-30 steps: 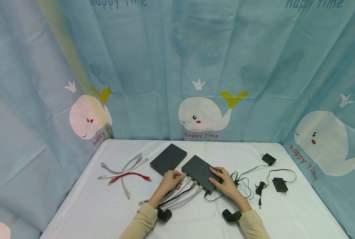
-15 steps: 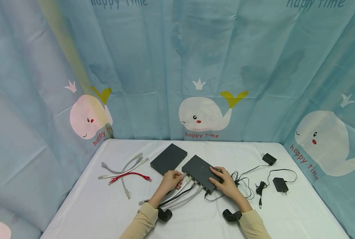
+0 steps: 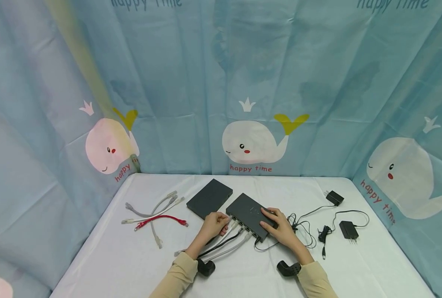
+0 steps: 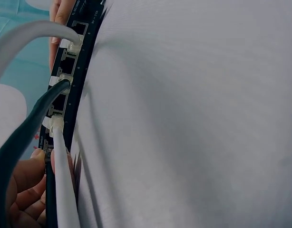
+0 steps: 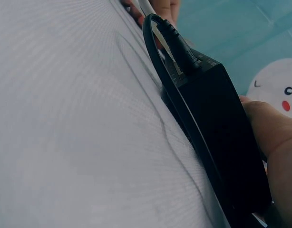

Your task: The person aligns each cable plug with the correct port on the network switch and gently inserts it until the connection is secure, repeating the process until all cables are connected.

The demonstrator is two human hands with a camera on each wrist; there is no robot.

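There's the left hand (image 3: pixel 212 225) pinching a plug (image 3: pixel 230 218) at the left end of the switch (image 3: pixel 246 210), which slants far-left to near-right under the right hand (image 3: pixel 283 230), fingers spread.

Curtained-off workspace: white-covered tbl (image 3: pixel 251 273) w/ whale-print curtains (image 3: pixel 191 82) on 3 sides.

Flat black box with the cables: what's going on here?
A person's right hand rests on the right end of a flat, rectangular black box, while the left hand pinches a thin black cable at the box's opposite end. Whether it's fully plugged in can't be seen. Beside it, a white cable, a second black cable and a pale grey cable are plugged in.
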